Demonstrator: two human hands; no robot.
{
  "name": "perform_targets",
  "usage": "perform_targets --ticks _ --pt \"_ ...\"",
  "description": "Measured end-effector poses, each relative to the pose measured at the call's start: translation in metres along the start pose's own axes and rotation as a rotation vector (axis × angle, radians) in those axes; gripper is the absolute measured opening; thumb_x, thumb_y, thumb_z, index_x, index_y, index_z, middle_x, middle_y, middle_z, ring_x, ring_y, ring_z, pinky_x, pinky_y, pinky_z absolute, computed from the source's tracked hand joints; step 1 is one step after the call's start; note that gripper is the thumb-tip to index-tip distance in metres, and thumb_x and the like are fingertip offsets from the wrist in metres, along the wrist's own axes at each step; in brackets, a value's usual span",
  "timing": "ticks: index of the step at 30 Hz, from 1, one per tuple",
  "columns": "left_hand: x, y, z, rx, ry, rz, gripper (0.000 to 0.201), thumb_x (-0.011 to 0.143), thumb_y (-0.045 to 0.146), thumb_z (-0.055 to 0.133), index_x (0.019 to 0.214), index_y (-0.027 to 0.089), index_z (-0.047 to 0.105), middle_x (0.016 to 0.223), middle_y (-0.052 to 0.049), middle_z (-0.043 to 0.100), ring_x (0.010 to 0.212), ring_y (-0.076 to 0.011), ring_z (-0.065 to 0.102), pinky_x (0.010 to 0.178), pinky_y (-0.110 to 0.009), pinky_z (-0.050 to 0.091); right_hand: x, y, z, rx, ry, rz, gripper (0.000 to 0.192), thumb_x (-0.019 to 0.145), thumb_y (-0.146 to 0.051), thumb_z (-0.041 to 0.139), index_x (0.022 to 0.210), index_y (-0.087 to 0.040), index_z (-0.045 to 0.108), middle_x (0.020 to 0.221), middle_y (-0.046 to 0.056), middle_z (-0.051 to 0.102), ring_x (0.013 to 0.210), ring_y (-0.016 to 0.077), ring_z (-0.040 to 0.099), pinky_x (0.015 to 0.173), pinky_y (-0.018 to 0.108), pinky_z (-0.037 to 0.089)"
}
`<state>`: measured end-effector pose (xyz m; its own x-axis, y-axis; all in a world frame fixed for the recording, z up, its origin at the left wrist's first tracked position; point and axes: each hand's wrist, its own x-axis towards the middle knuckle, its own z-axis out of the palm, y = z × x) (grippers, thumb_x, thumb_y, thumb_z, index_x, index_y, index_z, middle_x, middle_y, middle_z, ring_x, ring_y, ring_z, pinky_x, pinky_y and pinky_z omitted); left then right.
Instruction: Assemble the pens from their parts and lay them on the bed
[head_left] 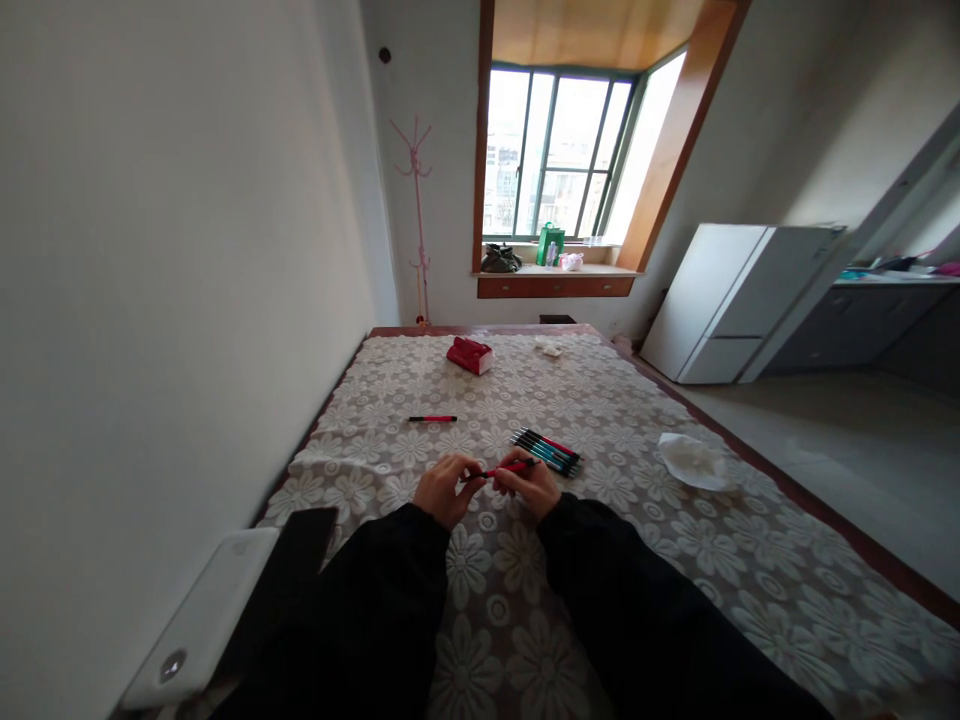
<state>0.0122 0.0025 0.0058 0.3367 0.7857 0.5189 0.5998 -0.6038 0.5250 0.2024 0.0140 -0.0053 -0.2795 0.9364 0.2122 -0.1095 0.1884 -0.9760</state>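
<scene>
Both my hands meet over the lace-covered table (645, 560) and hold one red pen (511, 468) between them. My left hand (444, 488) pinches its left end, my right hand (531, 484) grips the middle, and the dark tip sticks out to the right. Just beyond my right hand lies a bundle of several pens (547, 450), red and teal. A single red pen (433, 418) lies alone farther out on the left.
A red box (470, 354) and a small white scrap (550, 346) sit near the far edge. Crumpled white tissue (694, 462) lies at the right. A white device (206, 620) and a dark phone (300, 545) rest at near left, against the wall. A white fridge (739, 300) stands right.
</scene>
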Motion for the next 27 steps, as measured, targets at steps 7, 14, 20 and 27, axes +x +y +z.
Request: perform_targets --ticks 7,14,20,27 --pt "0.000 0.001 -0.002 0.025 -0.050 0.050 0.017 0.090 0.033 0.051 0.101 0.022 0.057 0.085 -0.002 0.063 0.080 -0.0153 0.056 0.074 -0.029 0.046 -0.003 -0.002 -0.002 0.014 0.071 0.100 0.038 0.078 -0.050 0.061 0.062 -0.020 0.044 0.047 -0.003 0.056 0.036 0.0089 0.042 0.036 0.021 0.024" --pt "-0.002 0.009 -0.005 0.039 -0.123 0.138 0.020 0.090 0.037 0.049 0.096 0.021 0.060 0.087 -0.004 0.064 0.085 -0.0169 0.056 0.077 -0.030 0.046 -0.008 -0.013 0.001 -0.278 0.082 -0.021 0.050 0.081 -0.055 0.052 0.047 -0.020 0.040 0.038 -0.004 0.040 0.036 0.0079 0.033 0.040 0.024 0.023" --pt "-0.001 0.009 -0.006 0.107 -0.158 0.150 0.025 0.094 0.033 0.040 0.096 0.022 0.063 0.090 -0.005 0.065 0.087 -0.0183 0.055 0.079 -0.031 0.044 -0.011 -0.009 0.003 -0.342 -0.047 0.051 0.056 0.086 -0.053 0.039 0.041 -0.021 0.035 0.037 -0.004 0.033 0.038 0.0086 0.030 0.043 0.026 0.021" --pt "-0.001 0.009 -0.004 0.040 -0.217 0.113 0.035 0.095 0.031 0.033 0.084 0.020 0.063 0.080 -0.005 0.066 0.082 -0.0184 0.055 0.078 -0.031 0.043 -0.014 0.000 0.008 -0.516 0.008 -0.101 0.052 0.088 -0.047 0.040 0.045 -0.020 0.028 0.043 -0.004 0.027 0.042 0.0086 0.025 0.046 0.027 0.018"
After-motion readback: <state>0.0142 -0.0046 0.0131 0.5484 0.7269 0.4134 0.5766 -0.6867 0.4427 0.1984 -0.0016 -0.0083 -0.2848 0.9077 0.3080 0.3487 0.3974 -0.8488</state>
